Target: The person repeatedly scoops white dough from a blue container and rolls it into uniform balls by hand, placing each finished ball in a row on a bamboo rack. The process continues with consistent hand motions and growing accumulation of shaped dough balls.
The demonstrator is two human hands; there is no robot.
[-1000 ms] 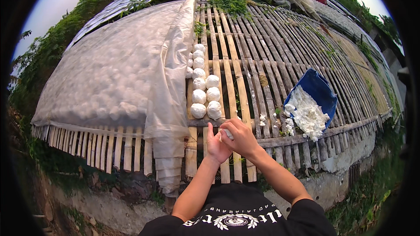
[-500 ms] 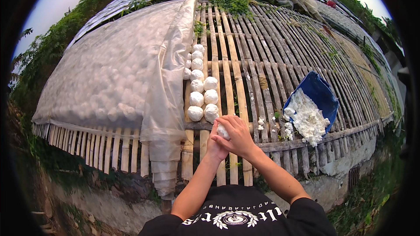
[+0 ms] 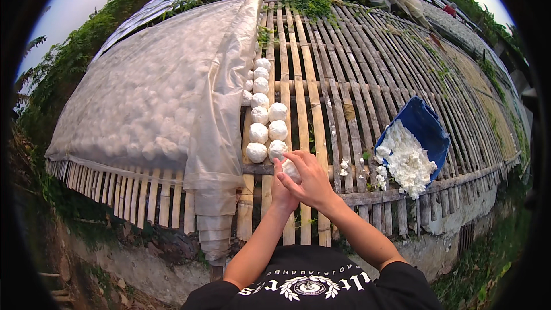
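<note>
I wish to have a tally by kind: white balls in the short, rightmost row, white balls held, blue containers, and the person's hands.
White balls in short row: 3
Held white ball: 1
Blue container: 1
Left hand and right hand: 2
Total: 7

The left hand [image 3: 282,190] and the right hand [image 3: 314,182] hold a white ball [image 3: 291,170] between them, above the near edge of the rack [image 3: 367,197]. Just beyond the hands, other balls [image 3: 259,133] stand in rows on the bamboo slats [image 3: 314,100]. To the left of these, a cloudy sheet [image 3: 221,115] covers many pale lumps. On the right side there is a blue container [image 3: 429,126], and a white crumbly mass [image 3: 408,163] lies partly in it, partly over its near edge. At the far end, green leaves [image 3: 310,1] lie upon the slats.
</note>
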